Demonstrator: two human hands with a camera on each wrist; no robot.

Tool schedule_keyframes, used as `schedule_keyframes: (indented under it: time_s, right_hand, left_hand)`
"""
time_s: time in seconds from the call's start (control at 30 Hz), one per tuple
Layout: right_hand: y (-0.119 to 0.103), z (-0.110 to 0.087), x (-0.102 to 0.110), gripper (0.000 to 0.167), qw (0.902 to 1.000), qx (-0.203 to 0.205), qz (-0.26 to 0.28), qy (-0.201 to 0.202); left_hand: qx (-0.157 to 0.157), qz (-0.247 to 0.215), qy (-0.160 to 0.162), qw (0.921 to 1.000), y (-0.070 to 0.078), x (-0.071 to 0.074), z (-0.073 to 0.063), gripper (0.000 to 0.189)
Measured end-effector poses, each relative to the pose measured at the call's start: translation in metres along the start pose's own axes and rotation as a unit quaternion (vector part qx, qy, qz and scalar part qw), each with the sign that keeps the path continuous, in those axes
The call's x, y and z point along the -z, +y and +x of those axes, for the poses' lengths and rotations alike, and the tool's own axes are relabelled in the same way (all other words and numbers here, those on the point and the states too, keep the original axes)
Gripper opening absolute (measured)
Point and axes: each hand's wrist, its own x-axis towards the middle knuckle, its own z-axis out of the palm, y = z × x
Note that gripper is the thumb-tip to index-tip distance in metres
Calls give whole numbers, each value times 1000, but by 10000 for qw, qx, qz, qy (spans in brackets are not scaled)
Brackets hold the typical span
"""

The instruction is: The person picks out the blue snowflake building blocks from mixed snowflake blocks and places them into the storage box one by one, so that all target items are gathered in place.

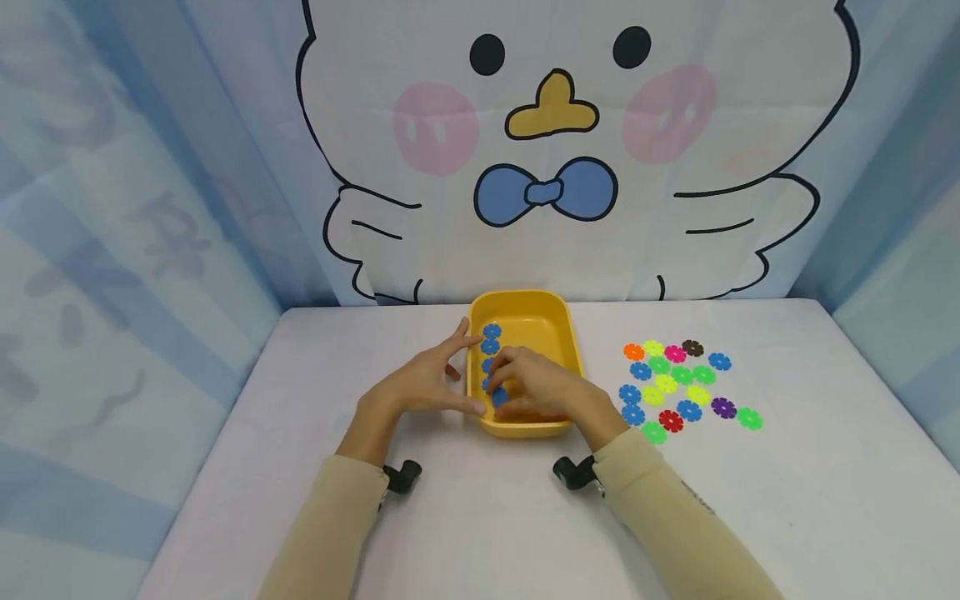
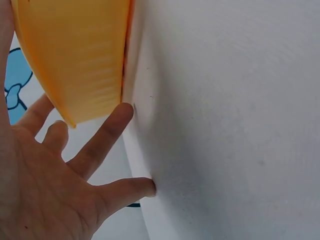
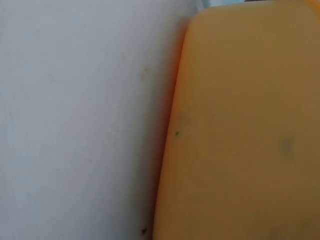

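Note:
A yellow plastic tray (image 1: pixel 551 333) stands near the back of the table. Along its left side, inside, runs a column of blue notched discs (image 1: pixel 491 331). My right hand (image 1: pixel 536 383) reaches into the tray with bent fingers, thumb and fingertips around the nearest blue disc (image 1: pixel 499 398), which sits slightly right of the column. Part of the column is hidden by those fingers. My left hand (image 1: pixel 423 379) is at the tray's left side with fingers spread, a fingertip and the thumb right at the rim. In the left wrist view the left hand (image 2: pixel 65 170) holds nothing.
To the tray's right, many loose notched discs (image 1: pixel 681 375) in green, yellow, blue, red, orange, pink, purple and brown lie on the white table (image 1: pixel 480 533). A curtain (image 1: pixel 547 250) with a cartoon print hangs behind the table.

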Motion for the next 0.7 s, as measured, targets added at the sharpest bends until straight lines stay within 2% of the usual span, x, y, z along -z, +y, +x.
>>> schedule_keyframes:
  time_s: [0.27, 0.7]
  right_hand:
    - [-3, 0, 1, 21, 9996, -18, -256, -128]
    - [-5, 1, -4, 26, 9994, 34, -336, -1]
  left_hand:
    - [-33, 117, -58, 9999, 3, 2, 4, 110]
    - [-207, -63, -75, 9997, 1, 3, 3, 107]
